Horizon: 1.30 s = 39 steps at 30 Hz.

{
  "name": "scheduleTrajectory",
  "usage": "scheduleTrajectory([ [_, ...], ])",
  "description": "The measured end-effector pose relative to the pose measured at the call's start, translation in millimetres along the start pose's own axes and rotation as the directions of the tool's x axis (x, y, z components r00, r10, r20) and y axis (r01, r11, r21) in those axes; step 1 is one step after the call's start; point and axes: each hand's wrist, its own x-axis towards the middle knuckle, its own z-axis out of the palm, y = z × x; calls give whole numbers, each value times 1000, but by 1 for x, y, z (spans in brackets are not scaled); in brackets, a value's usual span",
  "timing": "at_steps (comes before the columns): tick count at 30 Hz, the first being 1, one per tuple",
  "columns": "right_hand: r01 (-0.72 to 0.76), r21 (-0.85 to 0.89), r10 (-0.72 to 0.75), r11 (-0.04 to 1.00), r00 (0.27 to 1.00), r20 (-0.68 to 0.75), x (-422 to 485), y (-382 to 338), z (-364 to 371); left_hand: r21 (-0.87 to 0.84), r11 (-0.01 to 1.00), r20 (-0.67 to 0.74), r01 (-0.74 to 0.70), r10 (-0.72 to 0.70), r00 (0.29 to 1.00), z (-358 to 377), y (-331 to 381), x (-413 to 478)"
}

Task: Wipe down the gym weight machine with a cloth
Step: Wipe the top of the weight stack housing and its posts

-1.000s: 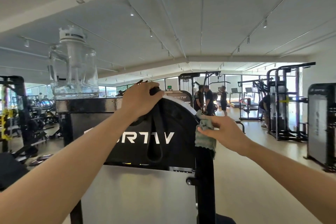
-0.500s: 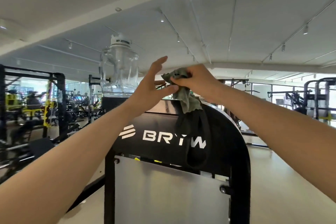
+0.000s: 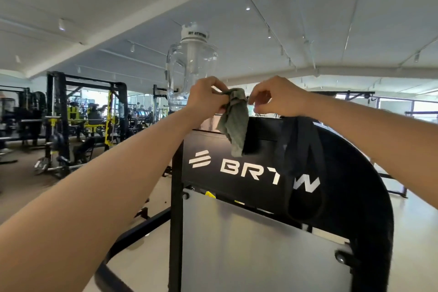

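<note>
Your cloth (image 3: 233, 121) is grey-green and crumpled. It hangs down from your left hand (image 3: 206, 97), in front of the top of the weight machine (image 3: 350, 173). The machine is black, stands upright and has big white letters.

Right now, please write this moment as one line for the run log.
left hand: grips cloth | right hand: curled beside cloth, contact unclear | cloth: hangs bunched before weight machine top panel
</note>
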Motion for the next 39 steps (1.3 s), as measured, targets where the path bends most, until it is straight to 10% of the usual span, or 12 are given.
scheduleTrajectory([
  [5,-73,-200,102,977,985,138,-2,9,12,308,943,-58,-124,148,987,13,3,19],
  [11,-173,-385,278,906,931,235,-17,14,5,433,789,566,-437,139,812,2,-13,40],
  [15,-265,-354,360,897,902,237,-20,13,4,396,657,736,-642,192,650,-20,-25,49],
  [39,-538,-283,583,794,806,104,-51,0,-10,116,596,587,-795,604,539,54,-46,22],
])
